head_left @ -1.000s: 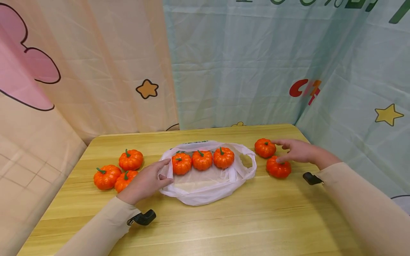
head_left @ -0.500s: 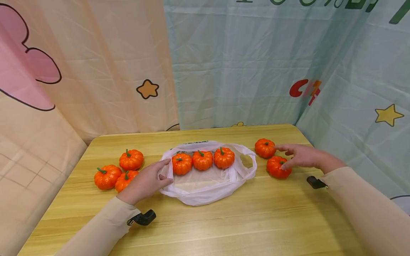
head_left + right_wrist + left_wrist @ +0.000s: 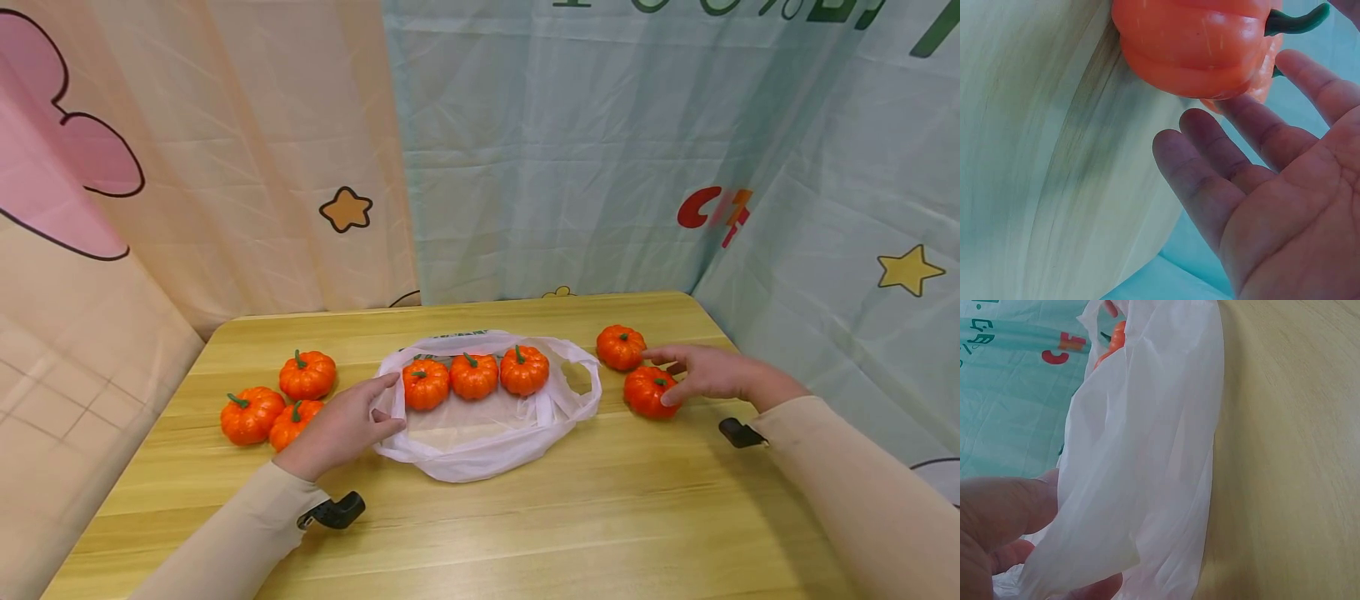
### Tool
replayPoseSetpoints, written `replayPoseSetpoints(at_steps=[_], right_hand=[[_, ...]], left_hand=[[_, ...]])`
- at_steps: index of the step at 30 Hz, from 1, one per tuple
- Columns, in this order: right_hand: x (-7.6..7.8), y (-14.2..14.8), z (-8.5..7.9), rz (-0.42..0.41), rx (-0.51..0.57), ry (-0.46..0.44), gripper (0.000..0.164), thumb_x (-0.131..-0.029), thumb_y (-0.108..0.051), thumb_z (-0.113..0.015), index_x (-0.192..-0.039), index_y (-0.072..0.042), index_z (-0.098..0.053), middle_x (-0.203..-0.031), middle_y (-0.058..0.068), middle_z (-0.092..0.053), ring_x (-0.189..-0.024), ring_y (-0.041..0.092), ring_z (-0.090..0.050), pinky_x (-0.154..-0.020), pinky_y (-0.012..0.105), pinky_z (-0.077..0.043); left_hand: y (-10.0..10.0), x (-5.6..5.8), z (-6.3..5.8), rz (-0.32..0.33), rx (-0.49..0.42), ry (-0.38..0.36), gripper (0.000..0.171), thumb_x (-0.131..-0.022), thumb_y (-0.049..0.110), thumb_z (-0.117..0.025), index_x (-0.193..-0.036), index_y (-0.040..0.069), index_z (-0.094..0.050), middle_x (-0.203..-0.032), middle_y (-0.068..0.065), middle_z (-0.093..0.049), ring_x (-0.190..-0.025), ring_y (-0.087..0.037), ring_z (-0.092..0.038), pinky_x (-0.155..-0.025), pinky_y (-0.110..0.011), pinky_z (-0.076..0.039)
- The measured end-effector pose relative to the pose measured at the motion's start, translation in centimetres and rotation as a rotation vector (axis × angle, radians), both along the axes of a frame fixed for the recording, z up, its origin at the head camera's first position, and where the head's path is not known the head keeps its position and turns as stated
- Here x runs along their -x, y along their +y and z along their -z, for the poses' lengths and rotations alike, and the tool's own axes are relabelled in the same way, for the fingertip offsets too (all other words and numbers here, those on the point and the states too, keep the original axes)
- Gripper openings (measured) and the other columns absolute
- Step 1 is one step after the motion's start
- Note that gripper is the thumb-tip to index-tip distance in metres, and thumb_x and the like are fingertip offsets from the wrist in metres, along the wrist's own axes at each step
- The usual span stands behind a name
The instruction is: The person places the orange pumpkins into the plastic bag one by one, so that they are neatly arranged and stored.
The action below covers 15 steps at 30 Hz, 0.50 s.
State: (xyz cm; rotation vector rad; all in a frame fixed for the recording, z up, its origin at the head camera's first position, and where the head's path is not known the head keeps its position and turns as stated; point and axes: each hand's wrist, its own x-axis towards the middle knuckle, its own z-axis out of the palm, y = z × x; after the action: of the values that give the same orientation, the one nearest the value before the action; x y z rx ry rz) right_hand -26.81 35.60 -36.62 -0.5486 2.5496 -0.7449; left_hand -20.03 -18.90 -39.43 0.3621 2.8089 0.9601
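A white plastic bag (image 3: 487,458) lies with its mouth spread, and three small orange pumpkins (image 3: 474,377) with green stems sit in a row inside it. My left hand (image 3: 337,425) holds the bag's left edge; the left wrist view shows the white film (image 3: 1141,462) running between its fingers. At the right, my right hand (image 3: 708,372) hovers beside two more pumpkins, its fingers spread. Its thumb overlaps the nearer pumpkin (image 3: 647,394), and its fingertips reach toward the farther pumpkin (image 3: 621,347). The right wrist view shows the palm and relaxed fingers beside a pumpkin (image 3: 1191,44).
Three more pumpkins (image 3: 251,415) cluster left of the bag, one partly behind my left hand. Everything stands on a wooden table (image 3: 525,542). Printed cloth hangings (image 3: 555,167) rise behind its far edge and along both sides.
My right hand has drawn back slightly to the right and lowered a little beside the two right pumpkins. The left hand, bag and pumpkins stay in place.
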Motion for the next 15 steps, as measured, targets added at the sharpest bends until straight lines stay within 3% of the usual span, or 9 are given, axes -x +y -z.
replayPoseSetpoints(at_steps=[15], right_hand=[[-0.09,-0.21,0.65,0.002,-0.029,0.026,0.08,-0.085,-0.025,-0.085,-0.153,0.0,-0.051,-0.152,0.027,-0.054,-0.133,0.051,-0.054,-0.111,0.063,-0.044]], left_hand=[[0.05,-0.11,-0.01,0.002,0.007,0.006,0.076,-0.093,0.025,-0.081,-0.158,0.005,-0.046,-0.124,-0.015,-0.073,-0.087,-0.012,-0.072,-0.065,-0.029,-0.054]])
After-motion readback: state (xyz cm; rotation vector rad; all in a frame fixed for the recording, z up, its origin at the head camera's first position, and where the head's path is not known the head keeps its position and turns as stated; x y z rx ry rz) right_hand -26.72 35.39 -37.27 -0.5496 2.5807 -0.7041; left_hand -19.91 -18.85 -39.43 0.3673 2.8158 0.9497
